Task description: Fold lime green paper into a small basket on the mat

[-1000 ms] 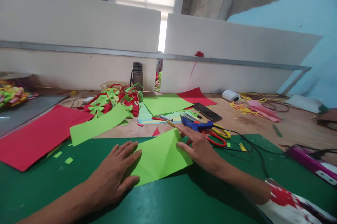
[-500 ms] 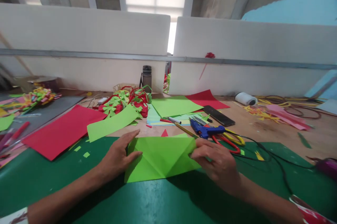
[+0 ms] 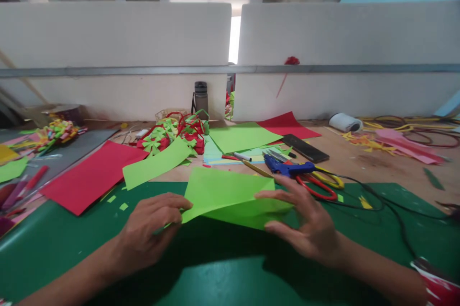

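A light green sheet of paper point(image 3: 230, 195) is raised a little above the green mat, bent along its middle with its lower part angled away. At its left corner my left hand point(image 3: 153, 222) pinches the edge between thumb and fingers. My right hand point(image 3: 305, 224) is at the other end, fingers spread, index fingertip against the sheet and thumb lower down near its bottom edge. The right end of the paper is partly hidden behind that hand. Just beyond it lie a blue glue gun point(image 3: 287, 167) and red-handled scissors point(image 3: 319, 191).
Red paper point(image 3: 93, 176) and a green strip point(image 3: 158, 164) lie left on the green mat point(image 3: 223, 277). Behind are red-and-green paper crafts point(image 3: 172, 135), a dark bottle point(image 3: 201, 100), a phone point(image 3: 305, 147) and a pencil point(image 3: 257, 168). The glue gun's black cable point(image 3: 391, 219) runs right.
The green sheet has tilted and bent. My left hand has gone from a loose hold to a pinch at the near left corner; my right hand has loosened from a pinch, fingers spreading.
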Motion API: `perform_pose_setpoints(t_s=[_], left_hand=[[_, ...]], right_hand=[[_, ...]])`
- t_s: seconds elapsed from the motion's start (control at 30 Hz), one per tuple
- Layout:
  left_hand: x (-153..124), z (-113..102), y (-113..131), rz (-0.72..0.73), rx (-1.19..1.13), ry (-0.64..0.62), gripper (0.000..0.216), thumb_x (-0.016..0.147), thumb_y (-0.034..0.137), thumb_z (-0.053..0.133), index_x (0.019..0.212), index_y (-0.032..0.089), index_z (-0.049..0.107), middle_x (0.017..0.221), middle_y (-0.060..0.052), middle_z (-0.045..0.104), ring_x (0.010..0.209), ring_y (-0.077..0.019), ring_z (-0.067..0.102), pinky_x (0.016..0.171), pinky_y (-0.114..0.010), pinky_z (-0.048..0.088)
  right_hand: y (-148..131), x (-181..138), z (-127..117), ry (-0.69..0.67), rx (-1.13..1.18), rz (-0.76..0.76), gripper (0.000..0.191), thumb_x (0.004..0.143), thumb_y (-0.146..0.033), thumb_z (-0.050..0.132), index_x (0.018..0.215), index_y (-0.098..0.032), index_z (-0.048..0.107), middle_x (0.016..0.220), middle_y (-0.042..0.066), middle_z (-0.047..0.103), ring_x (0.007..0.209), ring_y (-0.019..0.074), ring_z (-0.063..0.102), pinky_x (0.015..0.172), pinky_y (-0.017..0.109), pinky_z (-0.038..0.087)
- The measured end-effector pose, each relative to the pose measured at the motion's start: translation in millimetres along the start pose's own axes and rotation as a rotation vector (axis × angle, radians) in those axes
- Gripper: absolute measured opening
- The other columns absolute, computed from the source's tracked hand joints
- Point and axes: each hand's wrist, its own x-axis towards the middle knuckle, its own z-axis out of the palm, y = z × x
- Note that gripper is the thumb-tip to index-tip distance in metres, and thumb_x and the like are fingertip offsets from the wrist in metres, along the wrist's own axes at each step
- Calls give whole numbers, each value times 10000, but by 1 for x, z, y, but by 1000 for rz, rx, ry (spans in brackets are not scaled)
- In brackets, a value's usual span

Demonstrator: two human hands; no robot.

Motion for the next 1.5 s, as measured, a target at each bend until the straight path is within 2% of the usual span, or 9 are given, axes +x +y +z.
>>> perform_pose_setpoints(t_s=[0.1,0.2,0.33,0.63,0.83,1.1,1.2,1.37,1.5], left_hand=[[-5,0,8,-6,-6,-103,205,825,46,471,871,245,462,985,0,691,930,-149,651,850,-240,488],[-10,1,13,1,-65,-169,251,861,103,497,1053,264,481,964,-12,698,904,-161,655,813,-242,506],[-14,11,11,49,-163,-342,251,911,106,443,1116,231,517,1040,-66,673,959,-177,627,894,-302,480],[-4,9,15,-234,-359,-458,138,875,177,477,771,193,566,828,-27,650,832,-156,614,764,-239,471],[9,-6,15,-393,-576,-453,105,841,213,526,759,175,579,1417,-90,420,1323,-270,348,1014,-431,366],[9,-13,18,-365,-428,-645,103,806,208,563,907,203,581,1325,-81,524,1198,-253,495,966,-396,430],[13,-15,26,-363,-303,-670,332,776,314,633,1087,214,571,1206,-84,599,1078,-242,569,875,-323,477],[22,-17,25,-451,-235,-737,246,891,318,472,778,169,632,739,-10,644,697,-134,599,622,-177,449],[28,-12,12,-567,-154,-732,277,899,314,450,789,162,654,713,1,641,646,-130,585,593,-191,437]], right_hand=[[-10,5,-7,-72,132,38,849,811,-286,656,1466,-220,121,1046,86,689,986,217,648,902,363,501],[-19,13,-16,-192,161,-130,447,809,-142,637,1221,-261,509,935,33,711,902,178,662,849,307,520],[-18,14,-18,-386,165,-230,116,849,-101,566,903,-186,624,947,73,700,927,161,641,896,306,494],[-15,11,-19,-734,-35,-92,444,827,-333,604,1240,-173,564,1278,152,567,1222,267,473,1010,427,395],[-27,14,-27,-805,18,-60,403,832,-307,589,1217,-193,560,1400,130,458,1306,283,381,1075,495,284],[-35,31,-24,-854,170,238,163,873,-223,480,804,-194,624,936,53,674,876,178,615,734,264,466],[-30,39,-22,-893,192,381,184,877,-279,474,788,-184,604,761,5,615,710,139,563,608,224,407],[-18,47,-12,-937,332,516,313,882,-351,441,620,-180,445,570,-66,344,513,79,324,471,211,257],[-10,48,1,-875,299,556,351,862,-377,427,570,-191,369,549,-67,286,501,81,274,459,233,218]])
